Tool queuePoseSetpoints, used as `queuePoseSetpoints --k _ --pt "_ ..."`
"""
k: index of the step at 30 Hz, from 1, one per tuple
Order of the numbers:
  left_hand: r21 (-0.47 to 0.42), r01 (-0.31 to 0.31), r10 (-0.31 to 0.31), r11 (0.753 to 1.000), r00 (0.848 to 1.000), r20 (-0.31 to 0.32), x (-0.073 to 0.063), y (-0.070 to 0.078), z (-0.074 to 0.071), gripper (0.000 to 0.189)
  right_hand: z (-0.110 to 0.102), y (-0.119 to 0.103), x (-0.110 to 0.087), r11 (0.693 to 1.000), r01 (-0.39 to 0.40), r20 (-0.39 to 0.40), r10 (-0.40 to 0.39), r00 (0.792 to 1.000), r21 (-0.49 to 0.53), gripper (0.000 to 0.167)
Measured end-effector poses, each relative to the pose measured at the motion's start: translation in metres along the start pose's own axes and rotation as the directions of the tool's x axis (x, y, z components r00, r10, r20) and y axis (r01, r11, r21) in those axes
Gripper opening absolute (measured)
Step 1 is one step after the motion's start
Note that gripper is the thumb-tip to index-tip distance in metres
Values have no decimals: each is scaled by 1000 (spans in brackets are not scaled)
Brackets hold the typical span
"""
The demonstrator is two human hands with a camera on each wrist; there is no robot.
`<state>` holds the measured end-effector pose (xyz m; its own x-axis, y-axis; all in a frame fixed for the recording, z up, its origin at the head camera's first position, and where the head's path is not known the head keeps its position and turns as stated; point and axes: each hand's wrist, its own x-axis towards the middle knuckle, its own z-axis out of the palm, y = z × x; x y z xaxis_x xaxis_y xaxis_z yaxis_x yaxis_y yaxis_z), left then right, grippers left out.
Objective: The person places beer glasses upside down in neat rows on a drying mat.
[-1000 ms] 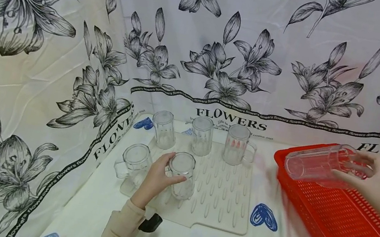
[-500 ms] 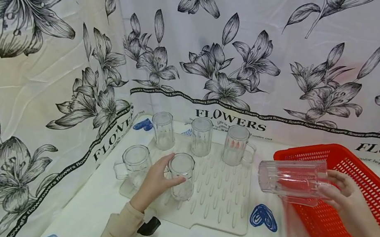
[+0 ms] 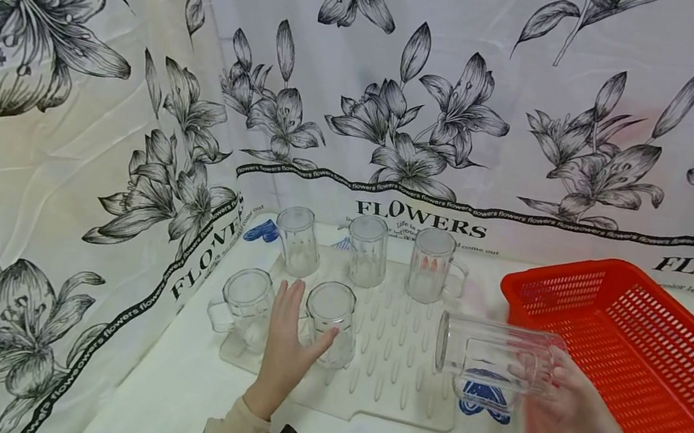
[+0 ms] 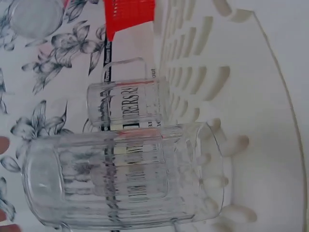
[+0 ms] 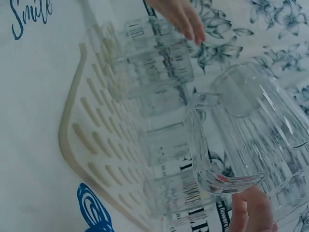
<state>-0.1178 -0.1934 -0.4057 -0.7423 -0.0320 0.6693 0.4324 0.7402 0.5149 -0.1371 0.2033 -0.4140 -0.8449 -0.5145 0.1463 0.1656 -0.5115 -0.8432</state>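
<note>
My right hand point(image 3: 572, 396) grips a clear glass mug point(image 3: 496, 353) near its rim and holds it sideways, base pointing left, between the red basket and the drying board. In the right wrist view, that mug's handle point(image 5: 198, 150) faces left and the fingers point(image 5: 253, 205) curl at its lower end. My left hand point(image 3: 284, 355) has its fingers raised and spread beside the front upside-down mug point(image 3: 333, 329). Another mug point(image 3: 248, 311) stands left of that hand. Upside down in the back row are three more mugs, including the back right mug point(image 3: 429, 269).
The ridged beige drying board point(image 3: 392, 377) carries the standing mugs on a white cloth. A red perforated basket point(image 3: 649, 390) stands at the right. Flower-printed fabric point(image 3: 445, 3) hangs behind and at the left.
My right hand has brought the mug left and down from above the basket, turning it level. My left fingers have straightened and lifted off the front mug.
</note>
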Motion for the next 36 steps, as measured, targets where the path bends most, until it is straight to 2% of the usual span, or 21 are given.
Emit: queuePoseSetpoints --k 2,5,6,7,8,10,11,13,15,17,19,21,22,25,28,30,33,36 --pt "36 -127 130 991 988 -88 -2 7 2 71 0 5 1 998 -13 65 8 998 67 42" --pt "51 -275 280 960 945 -168 -3 18 6 62 3 11 2 980 -52 119 30 992 194 43" --pt "27 -309 309 951 935 -175 -4 23 7 61 4 13 1 965 -70 125 39 991 251 42" --pt "-11 -330 324 944 931 -170 -6 27 9 60 6 13 -1 951 -85 126 49 991 298 43" --pt "-57 -346 334 936 930 -156 -8 32 12 61 8 14 -3 937 -94 132 52 990 336 44" --pt "-155 -354 342 922 934 -98 -12 41 17 65 10 16 -5 889 -117 163 48 985 443 49" --pt "-198 -345 342 918 938 -48 -14 46 20 68 11 17 -6 865 -119 183 32 983 488 50" --pt "-268 -317 346 910 936 67 -19 53 28 77 13 21 -6 816 -127 227 -5 974 564 50" --pt "-336 -267 342 903 921 187 -23 58 35 88 16 24 -5 776 -144 271 -35 962 615 48" --pt "-409 -189 323 893 901 289 -26 63 42 96 20 28 -4 766 -155 295 -47 954 624 45" --pt "-471 -126 311 873 888 338 -26 68 47 103 23 31 -3 775 -172 312 -34 950 608 43" --pt "-526 -82 303 847 886 351 -26 73 51 106 25 35 -2 800 -172 312 -19 950 575 42" --pt "-541 -72 298 838 890 344 -25 75 52 105 27 36 -1 807 -169 306 -16 952 566 41" --pt "-575 -48 271 817 911 309 -23 85 48 99 29 41 1 831 -142 280 -17 960 537 39" --pt "-607 17 205 795 934 294 -21 96 41 89 30 43 3 854 -114 260 -25 965 507 43" --pt "-626 45 174 778 943 283 -19 101 37 83 31 44 4 866 -106 266 -32 963 489 48" --pt "-654 62 154 754 951 267 -17 103 36 77 33 45 4 861 -110 272 -33 962 496 56" --pt "-665 52 156 745 956 250 -18 100 36 75 34 47 6 853 -121 281 -32 959 508 61"
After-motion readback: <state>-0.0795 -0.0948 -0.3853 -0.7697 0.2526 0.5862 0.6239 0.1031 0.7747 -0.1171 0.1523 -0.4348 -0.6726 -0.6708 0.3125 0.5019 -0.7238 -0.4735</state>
